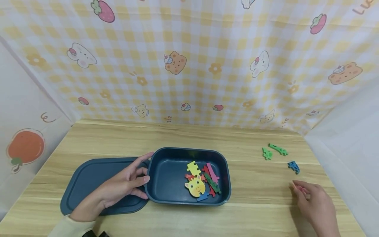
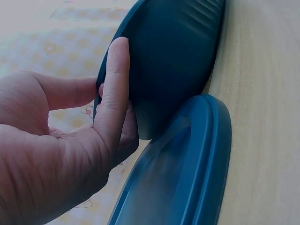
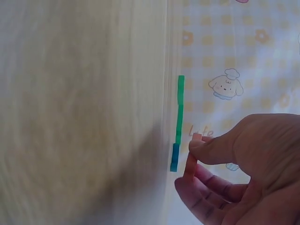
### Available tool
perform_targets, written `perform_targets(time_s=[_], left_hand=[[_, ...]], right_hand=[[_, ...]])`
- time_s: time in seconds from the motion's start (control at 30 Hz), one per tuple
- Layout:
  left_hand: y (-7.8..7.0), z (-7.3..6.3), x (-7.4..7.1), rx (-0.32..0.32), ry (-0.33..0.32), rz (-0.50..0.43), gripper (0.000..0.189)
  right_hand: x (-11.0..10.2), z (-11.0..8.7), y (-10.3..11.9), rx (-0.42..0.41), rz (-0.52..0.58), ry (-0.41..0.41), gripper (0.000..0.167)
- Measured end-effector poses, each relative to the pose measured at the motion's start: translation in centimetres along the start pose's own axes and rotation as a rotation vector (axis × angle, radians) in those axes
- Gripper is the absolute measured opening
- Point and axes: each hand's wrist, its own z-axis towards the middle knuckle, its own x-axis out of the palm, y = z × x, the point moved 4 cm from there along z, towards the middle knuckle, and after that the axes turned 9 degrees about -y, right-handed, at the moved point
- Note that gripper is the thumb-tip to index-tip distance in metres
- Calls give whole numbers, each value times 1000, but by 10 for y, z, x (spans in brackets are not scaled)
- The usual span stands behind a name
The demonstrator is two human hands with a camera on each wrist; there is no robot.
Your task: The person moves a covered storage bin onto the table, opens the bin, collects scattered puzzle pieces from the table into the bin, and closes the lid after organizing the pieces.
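A dark blue rectangular box (image 1: 167, 181) stands on the table, with several coloured puzzle pieces and a yellow giraffe-face piece (image 1: 196, 187) in its right half. My left hand (image 1: 127, 181) grips the box's left wall at the rim, thumb over the edge and fingers along the outside, as the left wrist view also shows. Under that hand lies a flat dark blue lid (image 1: 91, 184). Over at the table's right side, my right hand (image 1: 316, 202) pinches a small reddish puzzle piece (image 3: 191, 161) between thumb and fingers, close over the wood; the fingers partly hide it.
Beyond the right hand lie a blue puzzle piece (image 1: 293, 167) and two green pieces, one short (image 1: 267, 153) and one long (image 1: 278, 149). A checked curtain (image 1: 189, 89) hangs behind the wooden table (image 1: 251, 214), and white sheets flank both sides.
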Motion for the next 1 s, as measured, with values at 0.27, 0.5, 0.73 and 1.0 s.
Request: perform_targets(time_s=[0.27, 0.5, 0.73, 1.0], left_hand=[[2, 1, -1, -13, -11, 3, 83], [3, 1, -1, -11, -7, -2, 83], [2, 1, 0, -8, -5, -4, 82], [2, 0, -1, -9, -7, -9, 83]], right_hand=[[0, 0, 10, -12, 35, -10, 23], [1, 1, 18, 5, 36, -6, 22], [4, 2, 27, -46, 71, -47, 20], [10, 2, 45, -117, 144, -73, 17]])
